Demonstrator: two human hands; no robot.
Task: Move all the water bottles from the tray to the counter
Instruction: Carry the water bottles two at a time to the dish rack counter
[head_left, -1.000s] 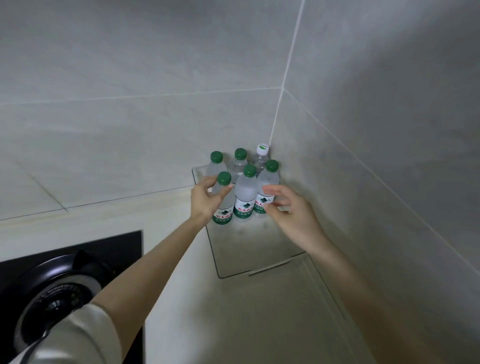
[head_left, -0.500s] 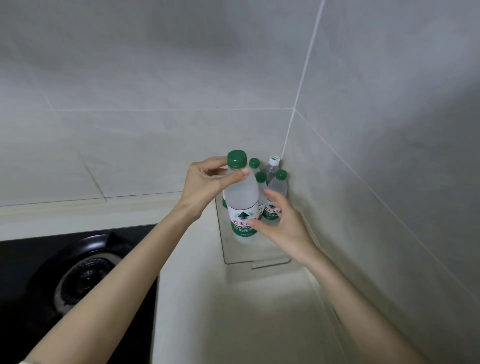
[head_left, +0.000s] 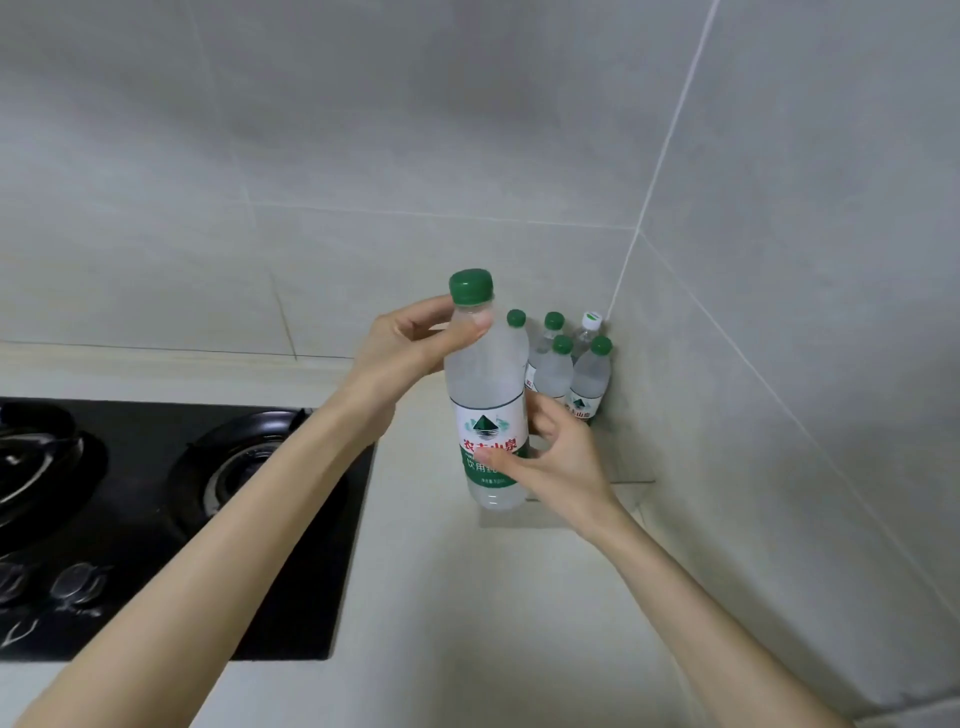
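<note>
green-capped bottle (head_left: 488, 395) was upright, clear of the tray (head_left: 631, 480); left hand (head_left: 410, 348) fingers clamped its neck, right hand (head_left: 558, 462) fingers its label; bare table (head_left: 467, 597) at 6 o'clock.

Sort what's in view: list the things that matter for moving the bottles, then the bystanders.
Job: held bottle, gripped by left hand and right hand; five bottles standing in the corner on the clear tray; counter.

Bystanders: gas hob; tiled wall.

Both hands raised, arms outstretched — left hand (head_left: 410, 345) curled high, right hand (head_left: 558, 460) cupped lower.
</note>
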